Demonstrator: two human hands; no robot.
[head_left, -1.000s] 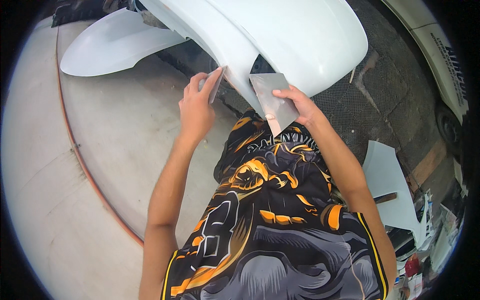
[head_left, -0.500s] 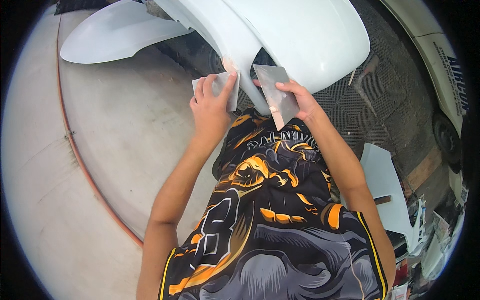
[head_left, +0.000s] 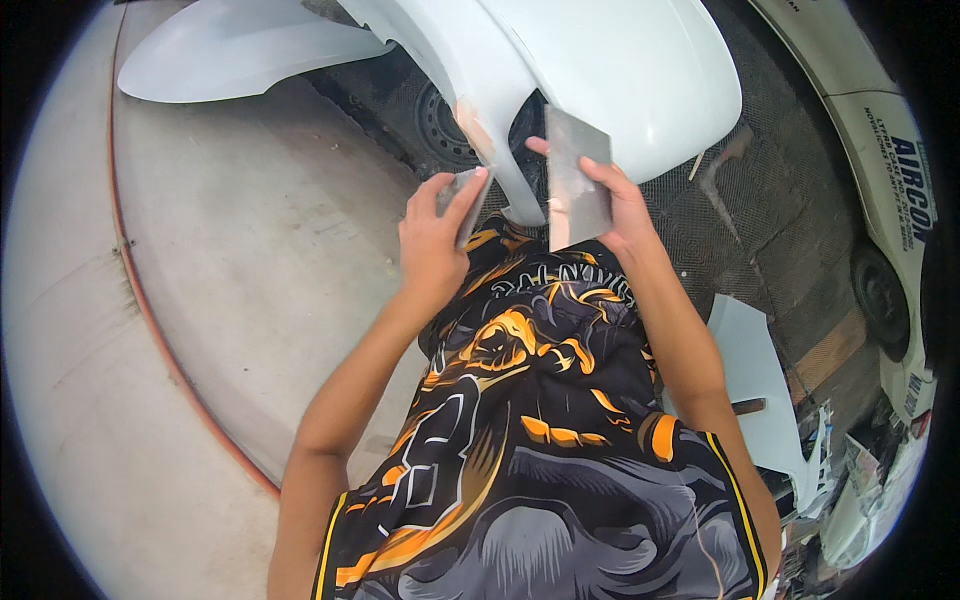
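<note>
My left hand (head_left: 435, 240) grips a small grey metal scraper (head_left: 462, 195), its edge close to the curved rim of a big white car body panel (head_left: 620, 70). My right hand (head_left: 622, 205) holds a larger flat metal plate (head_left: 575, 180) upright, just right of that same rim. The two blades are a short way apart, with the panel's lower edge (head_left: 505, 170) between them. A pale smear shows on the panel rim near the scraper.
A second white panel (head_left: 240, 50) lies at the upper left on the concrete floor (head_left: 230, 260). A dark mesh mat (head_left: 740, 210) lies under the big panel. A white car (head_left: 890, 140) stands at the right, with white parts (head_left: 760, 380) and clutter below it.
My left hand has turned the scraper and drawn it slightly down from the panel rim. My right hand has kept the plate beside the rim, shifted a little.
</note>
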